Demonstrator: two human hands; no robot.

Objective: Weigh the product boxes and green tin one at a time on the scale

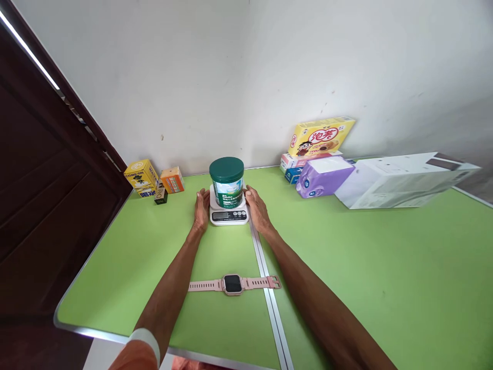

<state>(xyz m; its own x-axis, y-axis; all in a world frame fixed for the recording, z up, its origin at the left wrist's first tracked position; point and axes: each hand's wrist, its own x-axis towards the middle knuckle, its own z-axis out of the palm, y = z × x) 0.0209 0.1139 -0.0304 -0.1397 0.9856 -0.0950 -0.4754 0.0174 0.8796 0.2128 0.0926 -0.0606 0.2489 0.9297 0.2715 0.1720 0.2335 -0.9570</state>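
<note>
A white kitchen scale (230,221) rests on the green table, its buttons and small dark display facing me. On its platform stands a green lidded tub (227,180), upright, with a printed label. My left hand (201,209) is against the scale's left side, fingers pointing away from me. On the other side, my right hand (259,208) grips the scale's right edge, its fingertips close to the tub. Parts of the fingers are hidden behind the scale's sides. Nearer to me, between my forearms, a pink smartwatch (232,284) lies flat with its strap stretched out and its screen dark.
At the back left stand a yellow box (141,178), an orange box (172,180) and a small black box (160,194). To the right are a yellow snack box (321,136) on other boxes, a purple tissue pack (324,177) and a large white box (389,182). A metal seam crosses the table (385,277).
</note>
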